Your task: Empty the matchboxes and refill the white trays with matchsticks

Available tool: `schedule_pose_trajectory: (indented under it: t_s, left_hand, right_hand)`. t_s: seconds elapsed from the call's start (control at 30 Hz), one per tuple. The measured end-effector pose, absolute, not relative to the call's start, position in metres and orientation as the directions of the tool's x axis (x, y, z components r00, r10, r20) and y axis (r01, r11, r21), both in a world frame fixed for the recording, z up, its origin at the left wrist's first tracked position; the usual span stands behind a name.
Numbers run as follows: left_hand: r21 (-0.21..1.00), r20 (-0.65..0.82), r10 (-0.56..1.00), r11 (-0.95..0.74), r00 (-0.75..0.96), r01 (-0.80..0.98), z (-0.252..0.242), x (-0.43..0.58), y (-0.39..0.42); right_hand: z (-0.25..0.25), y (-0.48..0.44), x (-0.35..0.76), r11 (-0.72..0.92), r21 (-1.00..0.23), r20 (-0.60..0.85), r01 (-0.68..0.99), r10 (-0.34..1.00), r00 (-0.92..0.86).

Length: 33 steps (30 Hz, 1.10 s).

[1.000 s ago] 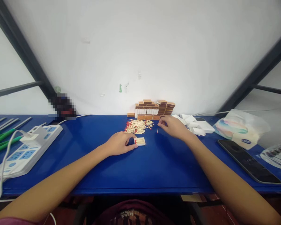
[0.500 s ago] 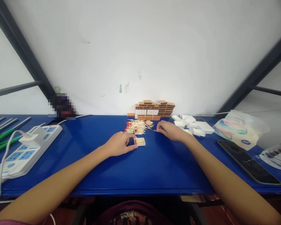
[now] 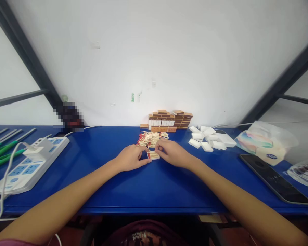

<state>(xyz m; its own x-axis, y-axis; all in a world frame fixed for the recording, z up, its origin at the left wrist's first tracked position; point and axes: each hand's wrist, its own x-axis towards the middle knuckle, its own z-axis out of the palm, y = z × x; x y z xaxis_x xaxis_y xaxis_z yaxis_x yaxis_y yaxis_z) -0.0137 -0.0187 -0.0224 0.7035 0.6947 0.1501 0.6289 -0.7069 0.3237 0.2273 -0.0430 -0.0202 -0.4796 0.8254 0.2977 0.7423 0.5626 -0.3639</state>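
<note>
A small open matchbox tray (image 3: 153, 156) holding red-tipped matches lies on the blue table (image 3: 154, 184). My left hand (image 3: 130, 157) rests curled beside it, fingertips gripping its left end. My right hand (image 3: 170, 152) is at the tray's right side with fingers pinched together over it; whatever it pinches is too small to make out. Just behind lies a loose heap of matches (image 3: 151, 138). A stack of brown matchboxes (image 3: 169, 120) stands against the wall.
Several empty white trays (image 3: 210, 138) lie to the right. A dark phone (image 3: 274, 177) and a plastic packet (image 3: 264, 141) sit at far right. A white power strip (image 3: 30, 162) with cable and green-handled tools (image 3: 2, 152) are on the left.
My right hand moved left from beside the match heap to the tray's right side. My left hand stayed on the tray.
</note>
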Motion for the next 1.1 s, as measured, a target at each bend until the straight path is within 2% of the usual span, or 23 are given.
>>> schedule_pose_trajectory:
  t_s: [0.17,0.37,0.6,0.73,0.97,1.03,1.1]
  left_hand:
    - [0.326,0.143,0.700,-0.701,0.700,0.634,-0.021,-0.013,-0.020]
    - [0.312,0.155,0.690,-0.713,0.707,0.628,-0.020,-0.014,-0.020]
    - [0.290,0.144,0.690,-0.715,0.710,0.636,-0.019,-0.013,-0.021]
    - [0.280,0.149,0.687,-0.719,0.711,0.636,-0.020,-0.013,-0.021]
    - [0.284,0.140,0.687,-0.718,0.713,0.635,-0.017,-0.013,-0.022]
    - [0.294,0.134,0.688,-0.715,0.713,0.634,-0.016,-0.013,-0.022]
    - [0.304,0.131,0.686,-0.715,0.715,0.630,-0.016,-0.014,-0.022]
  right_hand:
    - [-0.012,-0.034,0.242,0.540,-0.348,0.349,0.766,0.833,-0.429]
    - [-0.027,-0.012,0.263,0.296,-0.337,0.374,0.894,0.914,-0.161]
    - [-0.047,0.001,0.272,0.349,-0.346,0.337,0.871,0.912,-0.231]
    - [-0.048,0.003,0.261,0.318,-0.315,0.334,0.894,0.919,-0.209]
    - [-0.038,0.001,0.262,0.222,-0.254,0.217,0.942,0.962,-0.168]
    - [-0.032,-0.005,0.267,0.181,-0.271,0.160,0.945,0.977,-0.141]
    - [-0.025,-0.010,0.271,0.119,-0.331,0.044,0.936,0.993,-0.111]
